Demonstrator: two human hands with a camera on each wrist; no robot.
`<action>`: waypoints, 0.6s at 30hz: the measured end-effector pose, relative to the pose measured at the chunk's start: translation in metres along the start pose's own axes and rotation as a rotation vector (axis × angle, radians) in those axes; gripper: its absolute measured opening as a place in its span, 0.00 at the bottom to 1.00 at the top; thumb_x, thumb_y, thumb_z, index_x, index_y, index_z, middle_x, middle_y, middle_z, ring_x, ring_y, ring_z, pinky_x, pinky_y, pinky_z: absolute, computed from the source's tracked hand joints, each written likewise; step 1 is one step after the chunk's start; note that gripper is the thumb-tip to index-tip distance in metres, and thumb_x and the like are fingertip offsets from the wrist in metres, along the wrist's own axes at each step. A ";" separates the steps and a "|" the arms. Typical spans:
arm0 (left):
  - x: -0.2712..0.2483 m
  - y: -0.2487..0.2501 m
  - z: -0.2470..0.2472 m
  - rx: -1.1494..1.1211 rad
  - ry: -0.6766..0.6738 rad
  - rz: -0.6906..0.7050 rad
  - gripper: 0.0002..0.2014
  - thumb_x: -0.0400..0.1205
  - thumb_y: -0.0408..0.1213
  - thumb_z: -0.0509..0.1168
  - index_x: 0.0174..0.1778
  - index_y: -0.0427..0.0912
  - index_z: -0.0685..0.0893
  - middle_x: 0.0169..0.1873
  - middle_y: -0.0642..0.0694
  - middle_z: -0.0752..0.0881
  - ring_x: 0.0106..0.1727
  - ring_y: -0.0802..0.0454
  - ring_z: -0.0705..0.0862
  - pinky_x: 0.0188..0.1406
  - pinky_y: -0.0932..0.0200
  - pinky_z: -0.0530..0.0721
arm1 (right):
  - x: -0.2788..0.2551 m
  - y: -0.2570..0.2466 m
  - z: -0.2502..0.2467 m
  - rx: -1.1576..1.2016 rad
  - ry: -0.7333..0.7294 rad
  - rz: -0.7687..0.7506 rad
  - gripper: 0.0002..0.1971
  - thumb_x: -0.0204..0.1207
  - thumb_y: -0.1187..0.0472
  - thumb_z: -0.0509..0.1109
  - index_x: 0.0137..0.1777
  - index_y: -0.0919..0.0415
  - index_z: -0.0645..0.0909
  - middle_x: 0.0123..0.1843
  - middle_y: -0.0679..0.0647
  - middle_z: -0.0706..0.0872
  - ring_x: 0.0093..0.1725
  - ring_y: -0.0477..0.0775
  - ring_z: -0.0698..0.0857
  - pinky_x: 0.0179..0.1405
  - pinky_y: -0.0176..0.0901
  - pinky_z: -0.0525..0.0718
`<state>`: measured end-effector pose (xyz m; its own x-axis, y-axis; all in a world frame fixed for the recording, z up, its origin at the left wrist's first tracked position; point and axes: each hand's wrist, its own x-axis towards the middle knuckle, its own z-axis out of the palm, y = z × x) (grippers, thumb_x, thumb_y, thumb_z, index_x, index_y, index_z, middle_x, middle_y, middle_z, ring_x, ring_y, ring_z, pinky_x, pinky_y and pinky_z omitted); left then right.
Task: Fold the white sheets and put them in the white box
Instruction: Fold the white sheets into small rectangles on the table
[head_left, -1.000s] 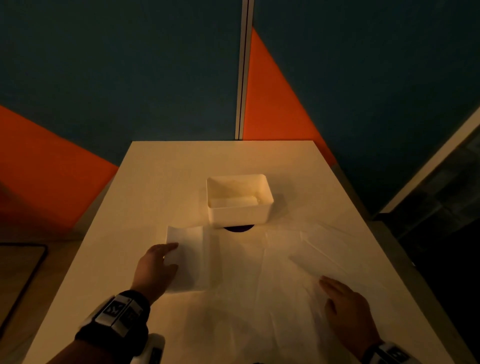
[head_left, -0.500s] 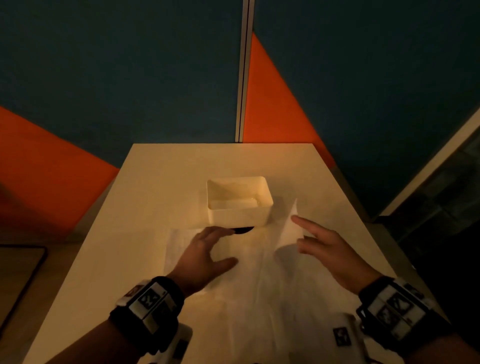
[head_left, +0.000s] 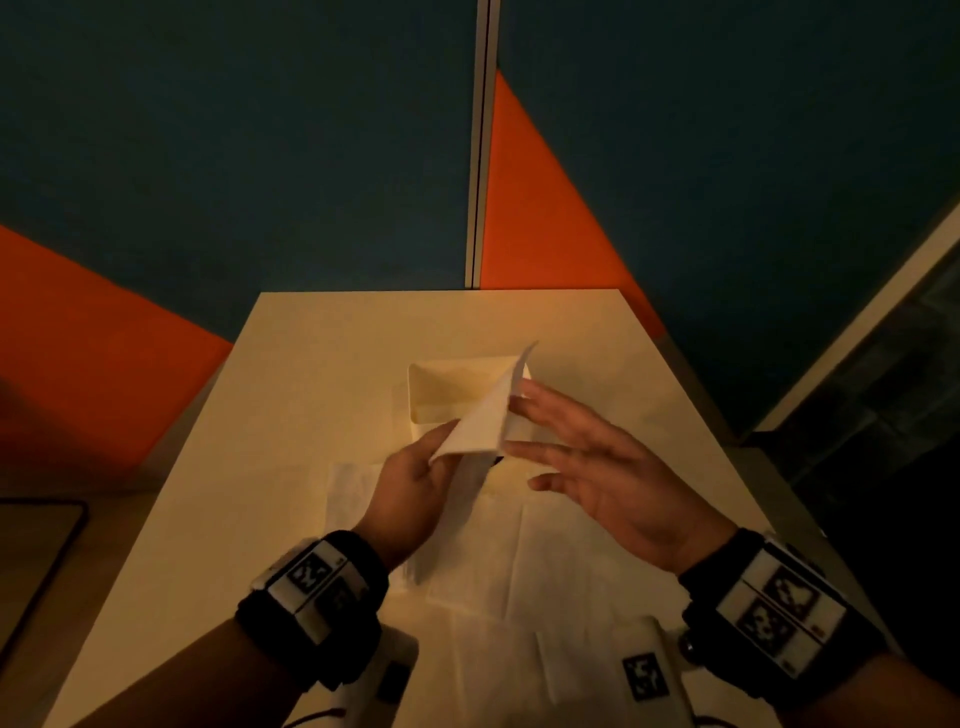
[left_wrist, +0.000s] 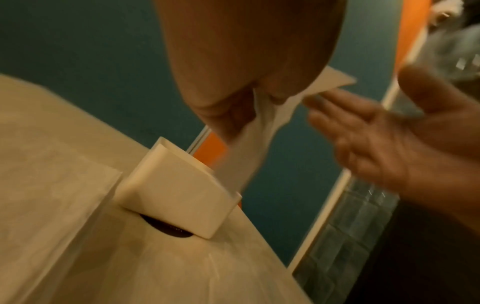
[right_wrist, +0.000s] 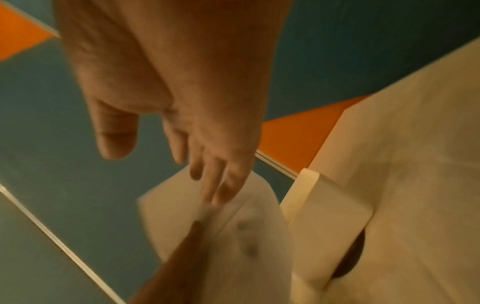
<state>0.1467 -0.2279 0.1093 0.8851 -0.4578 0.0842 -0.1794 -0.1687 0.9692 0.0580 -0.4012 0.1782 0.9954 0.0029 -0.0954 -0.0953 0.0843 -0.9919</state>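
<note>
Your left hand (head_left: 415, 488) pinches a white sheet (head_left: 485, 415) by its lower corner, thumb & fingers closed on it, lifted off the table (head_left: 322, 364). The sheet stands up in the air, its top corner tipping over the box (head_left: 441, 395), which sits mid-table w/ a dark round spot (left_wrist: 168, 228) under its near edge. Your right hand (head_left: 613, 478) is beside the sheet, palm facing in, fingers straight & spread; fingertips (right_wrist: 215, 197) touch the sheet's right edge, nothing gripped. In the right wrist view the sheet is blurred, so how far it's folded you can't tell. More sheets (head_left: 519, 561) lie flat on the table between you & the box, overlapping; one (head_left: 353, 488) pokes out to the left of your left hand. Behind the table: teal & orange wall panels (head_left: 260, 156). Both wrists carry black bands w/ marker tags.
</note>
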 end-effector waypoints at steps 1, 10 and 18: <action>0.000 0.004 -0.003 -0.138 -0.016 -0.093 0.12 0.85 0.41 0.60 0.61 0.50 0.83 0.56 0.47 0.88 0.57 0.60 0.86 0.63 0.59 0.82 | 0.002 0.001 -0.003 -0.053 0.070 -0.022 0.25 0.73 0.58 0.67 0.69 0.39 0.73 0.69 0.38 0.80 0.65 0.46 0.82 0.59 0.47 0.80; -0.006 0.021 -0.017 -0.623 -0.277 -0.407 0.20 0.79 0.46 0.66 0.59 0.34 0.83 0.52 0.35 0.88 0.50 0.41 0.89 0.50 0.49 0.88 | 0.006 0.028 -0.030 -0.100 0.158 0.207 0.27 0.64 0.55 0.75 0.65 0.50 0.77 0.57 0.54 0.88 0.57 0.55 0.86 0.59 0.56 0.82; -0.004 0.018 -0.014 -0.526 -0.288 -0.375 0.13 0.77 0.40 0.70 0.54 0.38 0.87 0.51 0.39 0.90 0.51 0.44 0.89 0.49 0.51 0.88 | 0.006 0.037 -0.024 0.087 0.208 0.180 0.13 0.76 0.73 0.64 0.53 0.58 0.86 0.48 0.58 0.90 0.46 0.57 0.88 0.46 0.51 0.86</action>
<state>0.1460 -0.2170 0.1298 0.6849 -0.6762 -0.2712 0.4106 0.0507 0.9104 0.0604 -0.4217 0.1389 0.9393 -0.1782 -0.2931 -0.2602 0.1865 -0.9474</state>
